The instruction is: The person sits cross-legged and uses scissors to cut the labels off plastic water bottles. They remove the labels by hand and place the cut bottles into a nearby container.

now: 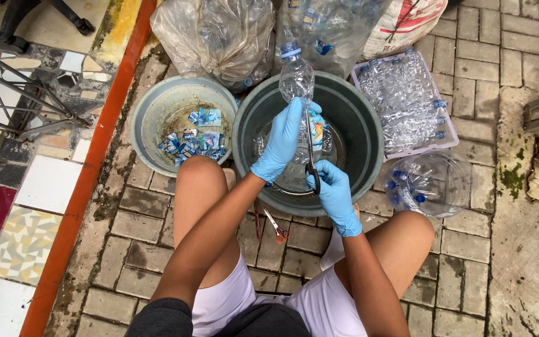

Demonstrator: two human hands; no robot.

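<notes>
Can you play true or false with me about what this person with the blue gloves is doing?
1. The left hand holds a clear bottle. True.
2. The right hand holds a spoon. False: it holds scissors.
3. The hands are over the dark tub. True.
4. The grey basin holds whole bottles. False: it holds torn labels.
5. The gloves are red. False: blue.
</notes>
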